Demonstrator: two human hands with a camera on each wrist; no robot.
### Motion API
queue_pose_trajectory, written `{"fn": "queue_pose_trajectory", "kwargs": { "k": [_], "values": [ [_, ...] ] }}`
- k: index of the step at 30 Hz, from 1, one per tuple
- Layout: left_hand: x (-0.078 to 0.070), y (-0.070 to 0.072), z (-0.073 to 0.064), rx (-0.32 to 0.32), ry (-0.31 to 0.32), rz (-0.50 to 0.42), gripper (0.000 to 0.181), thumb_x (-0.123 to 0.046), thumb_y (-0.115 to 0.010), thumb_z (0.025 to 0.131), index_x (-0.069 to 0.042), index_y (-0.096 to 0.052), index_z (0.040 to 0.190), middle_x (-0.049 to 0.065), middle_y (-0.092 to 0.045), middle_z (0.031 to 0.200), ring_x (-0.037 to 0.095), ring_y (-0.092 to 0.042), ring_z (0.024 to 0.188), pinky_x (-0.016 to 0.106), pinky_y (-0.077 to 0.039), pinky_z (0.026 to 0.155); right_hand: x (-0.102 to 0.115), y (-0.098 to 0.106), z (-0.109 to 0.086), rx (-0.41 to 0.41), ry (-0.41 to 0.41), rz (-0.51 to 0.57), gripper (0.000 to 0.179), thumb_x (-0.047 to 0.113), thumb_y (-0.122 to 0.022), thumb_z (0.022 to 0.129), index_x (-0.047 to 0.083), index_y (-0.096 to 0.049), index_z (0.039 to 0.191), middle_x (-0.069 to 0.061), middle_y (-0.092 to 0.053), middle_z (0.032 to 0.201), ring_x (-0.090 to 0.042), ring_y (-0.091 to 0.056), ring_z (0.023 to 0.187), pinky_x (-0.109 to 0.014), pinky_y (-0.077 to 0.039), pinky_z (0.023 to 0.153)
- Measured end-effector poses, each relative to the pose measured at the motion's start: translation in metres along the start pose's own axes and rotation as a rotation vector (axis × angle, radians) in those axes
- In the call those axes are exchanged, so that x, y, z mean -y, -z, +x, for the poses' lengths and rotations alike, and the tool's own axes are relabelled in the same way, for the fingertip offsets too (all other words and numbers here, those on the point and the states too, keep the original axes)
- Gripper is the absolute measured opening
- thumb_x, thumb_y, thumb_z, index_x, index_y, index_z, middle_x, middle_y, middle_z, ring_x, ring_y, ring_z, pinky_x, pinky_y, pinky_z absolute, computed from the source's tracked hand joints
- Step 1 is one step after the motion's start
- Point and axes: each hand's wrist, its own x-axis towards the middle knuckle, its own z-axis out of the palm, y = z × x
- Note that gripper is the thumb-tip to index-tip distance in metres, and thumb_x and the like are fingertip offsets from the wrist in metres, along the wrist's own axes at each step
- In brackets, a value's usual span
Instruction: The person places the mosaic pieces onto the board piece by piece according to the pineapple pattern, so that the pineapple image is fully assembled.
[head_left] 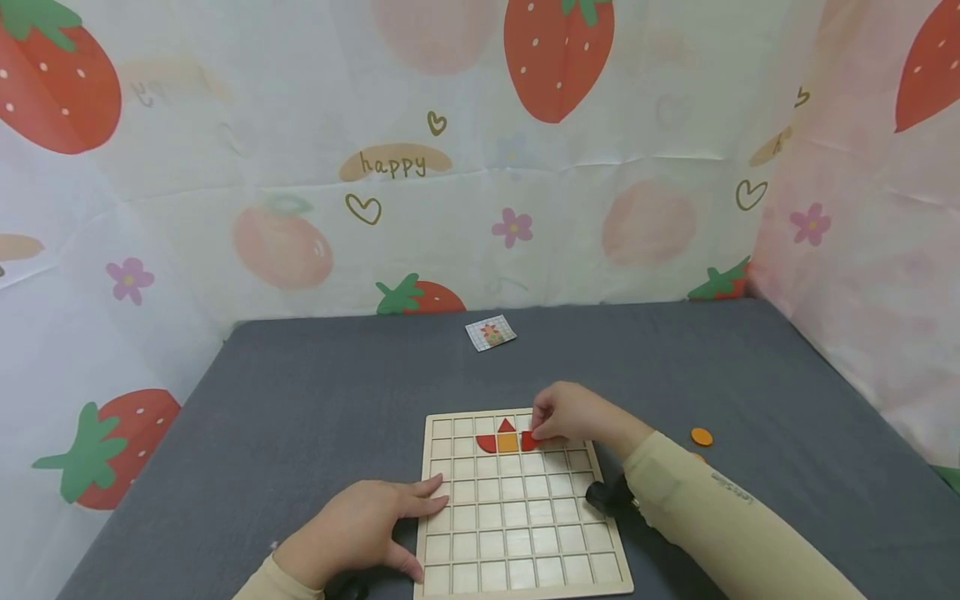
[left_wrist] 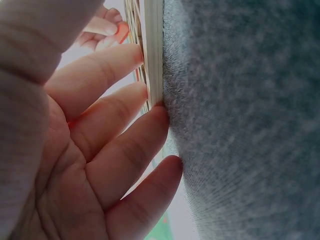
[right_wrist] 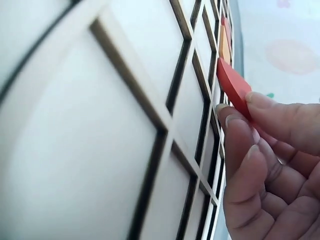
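Note:
A pale wooden grid board [head_left: 515, 518] lies on the grey cloth. Near its far edge sit an orange square [head_left: 507, 442], a red triangle [head_left: 506, 426] above it and a red quarter-round piece [head_left: 487, 443] to its left. My right hand [head_left: 577, 414] pinches another red piece [right_wrist: 234, 86] between thumb and fingers, just right of the orange square; its full outline is partly hidden by the fingers. My left hand [head_left: 367, 523] rests at the board's left side, its loosely extended fingers [left_wrist: 131, 145] touching the edge in the left wrist view.
A small card [head_left: 491, 332] with a flower picture on a grid lies toward the back of the table. An orange disc [head_left: 702, 437] is right of the board, with another orange piece partly behind my right sleeve [head_left: 720, 508]. A strawberry-print curtain [head_left: 480, 242] borders the table.

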Motion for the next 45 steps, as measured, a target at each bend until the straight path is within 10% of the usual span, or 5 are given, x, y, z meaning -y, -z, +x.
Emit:
{"fn": "queue_pose_trajectory", "kwargs": {
  "k": [32, 45],
  "values": [
    [0.0, 0.001, 0.001, 0.005, -0.006, -0.015, 0.085, -0.068, -0.064, 0.057, -0.025, -0.053, 0.13, -0.002, -0.047, 0.137, 0.012, -0.052, 0.115, 0.033, -0.045, 0.088, 0.005, -0.008, 0.006, -0.019, -0.027, 0.011, 0.012, 0.007, -0.073, 0.075, 0.011, -0.063, 0.07, 0.0, -0.06, 0.071, -0.015, -0.055, 0.063, -0.027, -0.047, 0.056],
    [-0.001, 0.001, 0.0, 0.0, -0.007, -0.012, 0.085, -0.068, -0.064, 0.057, -0.025, -0.052, 0.13, -0.002, -0.046, 0.137, 0.012, -0.052, 0.115, 0.033, -0.045, 0.087, -0.014, 0.035, -0.019, -0.017, -0.014, 0.131, 0.006, 0.008, -0.068, 0.081, 0.004, -0.066, 0.085, -0.005, -0.064, 0.076, -0.021, -0.059, 0.072, -0.036, -0.049, 0.069]
  ]
}}
